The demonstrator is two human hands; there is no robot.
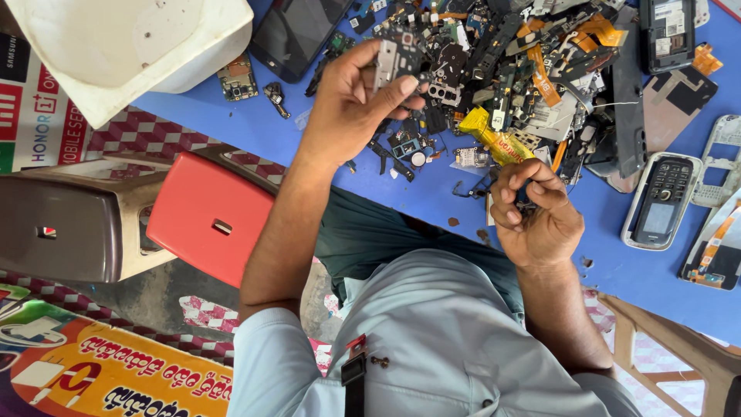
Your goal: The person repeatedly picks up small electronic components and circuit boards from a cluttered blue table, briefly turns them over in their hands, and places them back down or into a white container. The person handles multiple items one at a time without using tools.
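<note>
One grey shirt (432,340) nearest, left hand (351,104) pinching one metal frame (388,60), right hand (536,216) curled shut, contents unclear.

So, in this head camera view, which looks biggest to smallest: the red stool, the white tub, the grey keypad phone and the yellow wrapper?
1. White tub, though partly cut off by the frame, so its lead over the stool is unsure.
2. Red stool, which sits nearer the camera, so it may look larger than it is.
3. Grey keypad phone.
4. Yellow wrapper.
</note>
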